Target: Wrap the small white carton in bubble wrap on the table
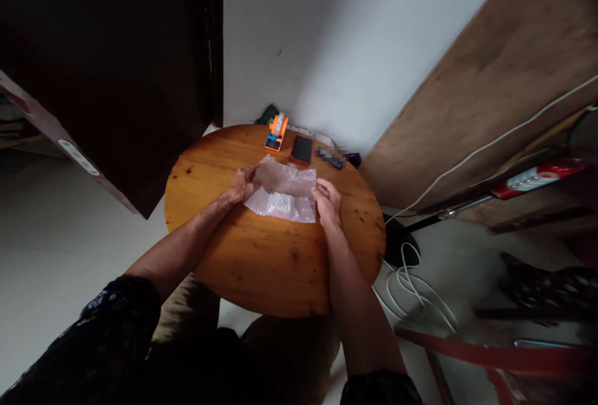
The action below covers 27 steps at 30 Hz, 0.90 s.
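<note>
Both hands (240, 184) (328, 201) hold bubble wrap (290, 181) blurring one pale item (280, 204).

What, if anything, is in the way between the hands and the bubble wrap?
Nothing visible. The left hand and right hand already hold the bubble wrap by its side edges on the table. The tape dispenser and phone lie beyond it, apart.

The bubble wrap (286, 182), a clear, rumpled sheet, spreads between the two grips. The left hand (240, 185) pinches its left edge and the right hand (327, 200) its right edge. Its near part is folded over a small pale flat item (279, 204), which shows dimly through the plastic, roughly midway between the grips.
</note>
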### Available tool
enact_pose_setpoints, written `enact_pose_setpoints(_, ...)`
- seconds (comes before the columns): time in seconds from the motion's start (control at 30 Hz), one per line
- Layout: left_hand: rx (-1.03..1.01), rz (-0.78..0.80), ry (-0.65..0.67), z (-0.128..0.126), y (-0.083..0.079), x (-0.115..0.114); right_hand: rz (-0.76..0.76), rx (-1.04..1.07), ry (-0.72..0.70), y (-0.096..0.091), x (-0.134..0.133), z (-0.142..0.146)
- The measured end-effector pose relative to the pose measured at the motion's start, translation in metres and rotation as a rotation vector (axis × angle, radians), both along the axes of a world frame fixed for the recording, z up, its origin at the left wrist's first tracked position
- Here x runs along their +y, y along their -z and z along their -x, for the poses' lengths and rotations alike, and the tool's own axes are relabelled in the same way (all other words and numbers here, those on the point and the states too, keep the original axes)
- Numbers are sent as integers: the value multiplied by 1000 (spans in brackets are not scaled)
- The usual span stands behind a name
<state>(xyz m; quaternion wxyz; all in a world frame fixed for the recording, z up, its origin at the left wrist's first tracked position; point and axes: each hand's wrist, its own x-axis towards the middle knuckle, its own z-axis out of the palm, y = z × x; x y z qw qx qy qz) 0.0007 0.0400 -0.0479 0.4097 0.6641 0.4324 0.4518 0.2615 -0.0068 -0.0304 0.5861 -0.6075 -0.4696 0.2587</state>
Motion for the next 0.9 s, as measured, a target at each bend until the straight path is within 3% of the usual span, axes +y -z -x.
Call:
enact_pose_setpoints(0.1,-17,86,-150,2,-10,-6,-116,-164,24,-10,-7,3)
enact_pose_setpoints(0.23,110,-42,-229,8,-28,-21,-15,-139,-285,-21,-18,12)
enact_pose_setpoints(0.3,163,-63,-140,8,-34,-28,58,-159,-390,-21,-20,15)
enact_pose_setpoints(0.4,223,-27,31,7,-39,-34,124,-168,-390,-24,-22,13)
enact_pose_setpoints(0.5,134,42,122,10,-46,-35,188,-61,-492,-37,-30,8)
enact_pose_setpoints(0.57,36,126,170,17,-54,-37,367,-10,-817,-49,-40,7)
enact_pose_setpoints(0.6,27,206,268,21,-58,-38,461,-13,-963,-54,-45,8)
enact_pose_setpoints(0.7,139,399,587,33,-69,-41,628,-108,-1167,-61,-52,11)
enact_pose_setpoints(0.8,237,402,648,35,-71,-41,491,-155,-998,-55,-46,11)
enact_pose_setpoints(0.9,216,291,469,26,-63,-39,197,-163,-653,-46,-38,10)
